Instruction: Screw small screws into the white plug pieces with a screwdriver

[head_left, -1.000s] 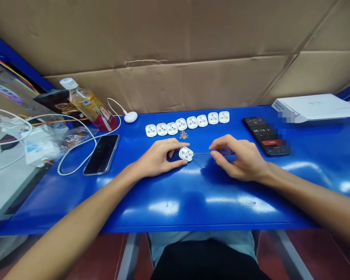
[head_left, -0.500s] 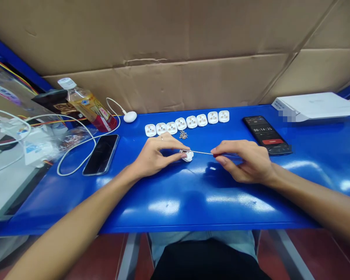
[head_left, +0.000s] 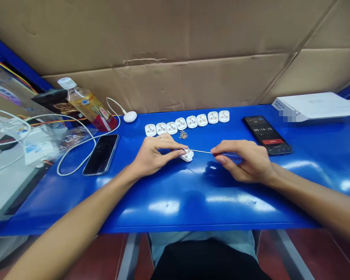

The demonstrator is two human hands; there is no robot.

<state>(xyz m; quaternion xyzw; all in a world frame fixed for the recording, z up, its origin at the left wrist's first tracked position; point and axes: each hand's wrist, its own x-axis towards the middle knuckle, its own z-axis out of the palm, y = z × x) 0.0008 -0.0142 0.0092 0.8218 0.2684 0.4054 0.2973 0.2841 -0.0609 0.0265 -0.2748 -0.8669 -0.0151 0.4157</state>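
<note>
A drink bottle [head_left: 90,108] and a white box [head_left: 317,105] sit before brown cardboard [head_left: 163,35].

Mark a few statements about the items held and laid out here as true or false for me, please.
1. The right-hand grip holds a screwdriver. True.
2. The left-hand grip holds a phone. False: the left-hand grip holds a white piece.
3. Eight similar pieces are lined up in a row. True.
4. The pile of small metal parts lies against the white box. False: the pile of small metal parts lies between the row and the held piece.
5. A bottle is left of the row. True.
</note>
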